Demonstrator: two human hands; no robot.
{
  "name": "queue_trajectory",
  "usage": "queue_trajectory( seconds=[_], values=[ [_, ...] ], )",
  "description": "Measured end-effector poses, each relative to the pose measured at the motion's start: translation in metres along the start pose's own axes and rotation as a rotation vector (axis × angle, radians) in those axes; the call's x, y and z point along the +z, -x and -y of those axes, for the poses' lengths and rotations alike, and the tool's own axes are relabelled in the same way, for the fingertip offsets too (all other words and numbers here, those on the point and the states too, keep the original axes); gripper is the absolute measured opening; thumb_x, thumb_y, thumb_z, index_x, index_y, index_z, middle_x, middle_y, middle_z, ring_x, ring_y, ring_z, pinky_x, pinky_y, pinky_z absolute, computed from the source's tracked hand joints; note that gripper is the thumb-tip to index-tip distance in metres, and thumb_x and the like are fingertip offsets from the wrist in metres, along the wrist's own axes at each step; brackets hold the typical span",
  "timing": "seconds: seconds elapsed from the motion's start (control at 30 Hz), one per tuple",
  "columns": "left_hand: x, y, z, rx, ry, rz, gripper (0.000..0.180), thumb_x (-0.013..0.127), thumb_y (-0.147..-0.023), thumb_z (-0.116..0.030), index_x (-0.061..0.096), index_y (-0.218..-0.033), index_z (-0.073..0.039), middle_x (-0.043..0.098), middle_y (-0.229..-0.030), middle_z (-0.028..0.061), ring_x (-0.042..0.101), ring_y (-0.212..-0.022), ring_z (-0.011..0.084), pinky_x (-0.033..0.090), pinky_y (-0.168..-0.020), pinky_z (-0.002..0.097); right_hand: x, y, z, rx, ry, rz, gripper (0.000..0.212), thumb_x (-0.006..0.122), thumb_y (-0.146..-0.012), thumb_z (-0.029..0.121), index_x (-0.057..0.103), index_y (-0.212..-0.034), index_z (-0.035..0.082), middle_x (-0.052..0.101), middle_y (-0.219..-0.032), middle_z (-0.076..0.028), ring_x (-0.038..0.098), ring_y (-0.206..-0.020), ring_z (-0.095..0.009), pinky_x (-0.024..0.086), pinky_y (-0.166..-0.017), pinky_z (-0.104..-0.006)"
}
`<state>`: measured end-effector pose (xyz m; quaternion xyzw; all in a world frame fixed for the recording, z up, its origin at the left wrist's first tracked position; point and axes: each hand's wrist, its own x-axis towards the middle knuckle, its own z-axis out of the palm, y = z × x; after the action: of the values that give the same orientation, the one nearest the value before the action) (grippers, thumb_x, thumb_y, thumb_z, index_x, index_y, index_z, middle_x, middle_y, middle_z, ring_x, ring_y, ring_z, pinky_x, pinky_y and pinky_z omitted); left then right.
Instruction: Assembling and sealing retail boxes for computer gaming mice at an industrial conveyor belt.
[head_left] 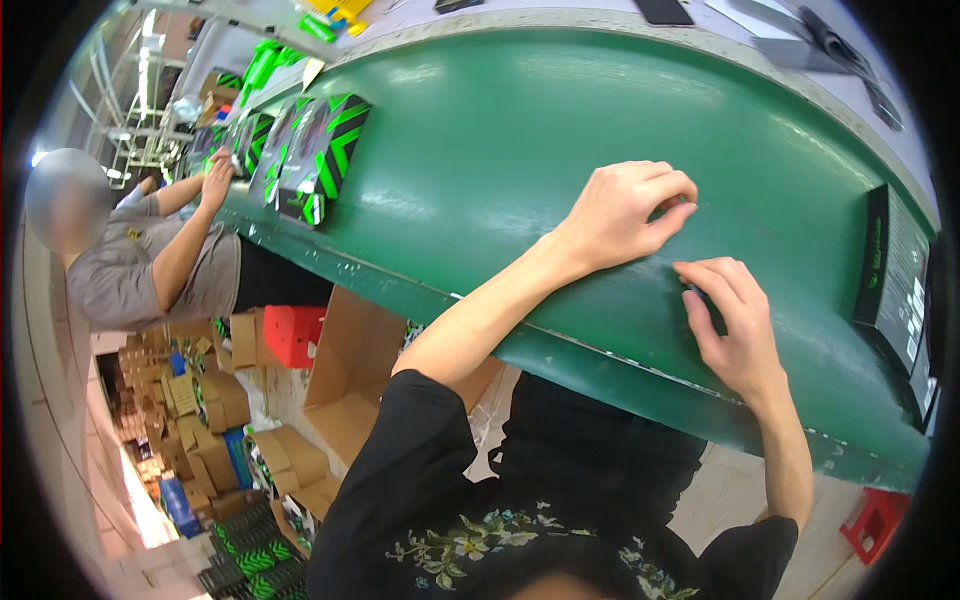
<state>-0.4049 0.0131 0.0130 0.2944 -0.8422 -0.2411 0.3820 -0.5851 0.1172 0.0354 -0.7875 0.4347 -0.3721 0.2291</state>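
My left hand (635,212) rests over the green work surface (480,150), its fingers loosely bent and a gap showing between thumb and forefinger. Nothing is visible in that gap. Nearer the front edge, to the right, my right hand (735,320) has its fingers curled toward the thumb. A small dark spot shows between thumb and forefinger, too small to name. The two hands are apart. Toward the right end of the surface, beyond my right hand, a black box (895,290) with pale printing lies near the far edge.
Black and green packages (325,155) stand at the left of the surface, where another person (165,250) works. Cardboard boxes (290,455), a red stool (292,335) and a large open carton (350,365) fill the floor on the left. A phone (664,11) lies on the far ledge.
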Motion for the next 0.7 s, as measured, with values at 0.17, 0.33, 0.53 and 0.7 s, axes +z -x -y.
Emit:
queue_trajectory(
  seconds=[0.17,0.33,0.53,0.7],
  values=[
    [-0.013,-0.001,-0.016,0.051,-0.173,0.058,0.013,0.072,-0.08,-0.009,0.067,-0.092,-0.007,0.067,-0.082,0.0069,0.066,-0.076,0.0239,0.054,-0.07,0.0331,-0.004,0.006,-0.001,0.031,-0.026,0.013,0.026,0.064,-0.079,-0.006,0.064,-0.105,-0.001,0.064,-0.096,-0.014,0.06,-0.086,-0.031,0.048,-0.076,-0.0387],
    [-0.106,0.041,-0.019,0.084,-0.522,-0.09,0.042,0.076,-0.076,-0.008,0.064,-0.116,-0.009,0.064,-0.11,0.0104,0.06,-0.105,0.0299,0.049,-0.091,0.0388,-0.006,0.01,-0.001,0.017,-0.01,0.007,0.024,0.063,-0.08,-0.006,0.064,-0.104,-0.001,0.064,-0.095,-0.014,0.06,-0.085,-0.03,0.048,-0.076,-0.0373],
    [-0.257,0.17,0.066,-0.521,-1.228,-0.3,0.098,0.081,-0.073,-0.044,0.029,-0.148,-0.007,0.034,-0.146,0.022,0.034,-0.135,0.0386,0.03,-0.107,0.0532,-0.003,0.001,-0.001,-0.046,0.011,-0.01,0.02,0.062,-0.082,-0.004,0.064,-0.102,-0.001,0.064,-0.092,-0.013,0.06,-0.083,-0.029,0.048,-0.075,-0.0369],
    [-0.297,0.239,0.111,-0.547,-1.319,-0.26,0.068,0.068,-0.088,-0.039,0.042,-0.144,-0.009,0.048,-0.143,0.0154,0.04,-0.136,0.0306,0.028,-0.107,0.0504,-0.015,-0.014,0.004,-0.069,-0.018,0.048,0.019,0.062,-0.084,-0.003,0.064,-0.102,0.001,0.063,-0.09,-0.013,0.06,-0.083,-0.03,0.047,-0.074,-0.0363]
  ],
)
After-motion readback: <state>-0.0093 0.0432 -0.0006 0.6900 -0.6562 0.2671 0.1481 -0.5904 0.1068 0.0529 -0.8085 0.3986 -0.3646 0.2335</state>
